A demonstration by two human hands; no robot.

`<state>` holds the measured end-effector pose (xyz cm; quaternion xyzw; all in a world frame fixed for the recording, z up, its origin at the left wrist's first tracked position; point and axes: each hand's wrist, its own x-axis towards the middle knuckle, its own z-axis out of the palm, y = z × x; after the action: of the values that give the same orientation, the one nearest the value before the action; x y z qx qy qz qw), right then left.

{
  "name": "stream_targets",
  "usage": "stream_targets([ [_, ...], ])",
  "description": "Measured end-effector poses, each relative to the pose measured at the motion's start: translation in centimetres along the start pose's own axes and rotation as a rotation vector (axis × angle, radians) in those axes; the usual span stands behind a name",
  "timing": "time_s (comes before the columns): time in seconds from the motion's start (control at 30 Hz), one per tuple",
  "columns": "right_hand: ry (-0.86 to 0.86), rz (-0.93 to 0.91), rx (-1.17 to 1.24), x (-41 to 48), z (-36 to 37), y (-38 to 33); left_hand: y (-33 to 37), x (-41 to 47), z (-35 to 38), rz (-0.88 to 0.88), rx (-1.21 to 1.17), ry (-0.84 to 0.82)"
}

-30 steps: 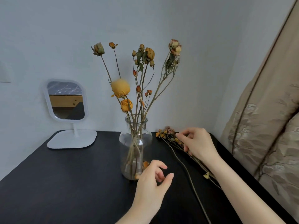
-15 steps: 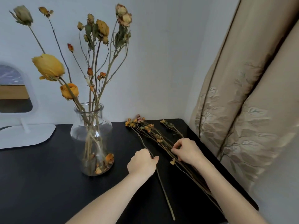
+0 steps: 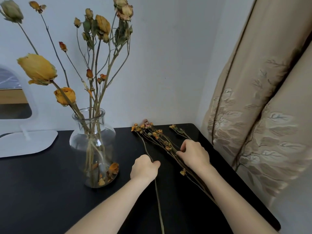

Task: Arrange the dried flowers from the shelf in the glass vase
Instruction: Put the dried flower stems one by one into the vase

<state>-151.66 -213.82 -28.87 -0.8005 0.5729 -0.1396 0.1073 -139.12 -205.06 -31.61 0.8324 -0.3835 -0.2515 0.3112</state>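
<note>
Where the single stem (image 3: 158, 205) crosses the near part of the black table (image 3: 42, 191), it lies flat and runs away from the camera into the left hand (image 3: 145, 168). That hand's fingers are curled closed around the stem, knuckles up, with the thumb pressed along its right side. The stem comes out past the knuckles and goes on toward the back of the table.

Just beside it and slightly farther off, the right hand (image 3: 194, 154) rests on the loose dried flowers (image 3: 156, 135). Its fingers are bent down over their stems and pinch several of them. How many it grips cannot be told. This bunch lies on the table, with the small orange and pink heads pointing at the wall and the stems passing under the right wrist.

Left of both hands, apart from them, the glass vase (image 3: 92, 149) stands upright. It holds tall dried roses (image 3: 38, 68), and fallen petals lie in its bottom.

Farther left stands a white mirror (image 3: 11, 98). A beige curtain (image 3: 261, 115) hangs along the table's right side.
</note>
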Motion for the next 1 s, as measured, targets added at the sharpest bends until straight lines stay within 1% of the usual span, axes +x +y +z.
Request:
stream_targets([
  [0.2, -0.072, 0.078, 0.013, 1.1, -0.3, 0.8, -1.4, -1.3, -1.9, 0.105, 0.074, -0.047],
  [0.43, -0.131, 0.074, -0.011, 1.4, -0.1, 0.6, -1.3, -2.1, -3.5, 0.171, 0.131, -0.047],
  [0.6, -0.126, 0.046, -0.08, 1.1, 0.0, 0.1, -1.1, -1.3, -3.8, 0.143, 0.197, -0.068],
  [0.73, -0.082, 0.024, -0.146, 0.8, 0.0, -0.2, -1.9, -0.7, -3.9, 0.111, 0.157, -0.04],
  [0.9, -0.012, -0.069, -0.121, 0.2, 0.1, -0.7, -2.9, -0.4, -4.2, 0.086, 0.117, -0.003],
  [1.0, -0.063, -0.118, -0.136, -0.2, 0.3, -1.5, -3.2, -0.4, -4.1, 0.088, 0.099, 0.017],
])
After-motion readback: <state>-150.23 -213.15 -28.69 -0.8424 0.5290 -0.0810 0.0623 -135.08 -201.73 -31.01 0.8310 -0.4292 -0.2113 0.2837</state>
